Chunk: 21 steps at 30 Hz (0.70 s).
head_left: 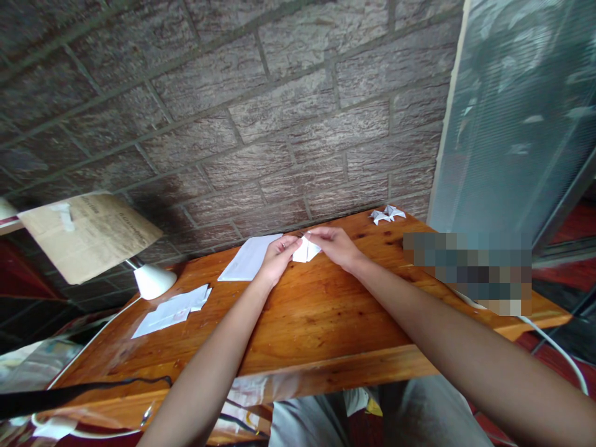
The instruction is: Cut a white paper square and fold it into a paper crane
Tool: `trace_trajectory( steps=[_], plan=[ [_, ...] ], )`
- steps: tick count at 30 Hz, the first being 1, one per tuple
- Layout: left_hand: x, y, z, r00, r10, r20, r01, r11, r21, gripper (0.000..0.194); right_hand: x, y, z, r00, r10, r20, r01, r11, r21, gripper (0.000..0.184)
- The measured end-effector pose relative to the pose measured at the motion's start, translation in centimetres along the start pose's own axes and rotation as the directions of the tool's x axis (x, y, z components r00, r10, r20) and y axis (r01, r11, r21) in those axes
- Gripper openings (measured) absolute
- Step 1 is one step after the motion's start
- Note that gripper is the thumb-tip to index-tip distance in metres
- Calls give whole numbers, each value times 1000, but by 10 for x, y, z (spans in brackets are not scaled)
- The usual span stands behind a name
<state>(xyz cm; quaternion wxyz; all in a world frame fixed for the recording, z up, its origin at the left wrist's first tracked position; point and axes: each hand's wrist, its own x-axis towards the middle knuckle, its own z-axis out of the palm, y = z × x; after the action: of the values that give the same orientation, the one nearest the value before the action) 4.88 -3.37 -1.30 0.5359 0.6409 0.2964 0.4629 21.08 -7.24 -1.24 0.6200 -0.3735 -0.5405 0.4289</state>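
A small folded piece of white paper (306,250) is held up between both hands, just above the middle of the wooden table. My left hand (279,256) pinches its left edge, thumb in front. On the upper right edge, my right hand (336,244) grips the same paper with fingers closed. Part of the paper is hidden behind the fingertips. Left of my left hand lies a stack of white paper (246,259). Two folded white paper figures (387,214) stand at the far right corner of the table.
The wooden table (326,323) meets a grey brick wall (307,130). At the left stands a lamp with a brown paper shade (90,233), near loose white papers (172,310). A blurred-out patch (470,273) covers the right side; a white cable (554,341) hangs there.
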Motion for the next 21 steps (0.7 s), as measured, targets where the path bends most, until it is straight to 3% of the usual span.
trace_trajectory(
  steps=[5, 12, 17, 21],
  plan=[
    [-1, 0, 1, 998, 50, -33, -49, 998, 36, 32, 2, 1, -1, 999, 3, -41, -1, 999, 37, 21],
    [-2, 2, 3, 999, -34, 40, 34, 999, 8, 34, 1, -1, -1, 998, 3, -62, -1, 1000, 25, 22],
    [-5, 6, 5, 997, 21, -71, -13, 994, 106, 32, 2, 1, -3, 999, -39, -23, 38, 997, -62, 25],
    [-3, 5, 5, 996, 10, -94, -5, 998, 55, 35, 4, 4, -6, 997, -83, -2, 82, 988, -131, 26]
  ],
)
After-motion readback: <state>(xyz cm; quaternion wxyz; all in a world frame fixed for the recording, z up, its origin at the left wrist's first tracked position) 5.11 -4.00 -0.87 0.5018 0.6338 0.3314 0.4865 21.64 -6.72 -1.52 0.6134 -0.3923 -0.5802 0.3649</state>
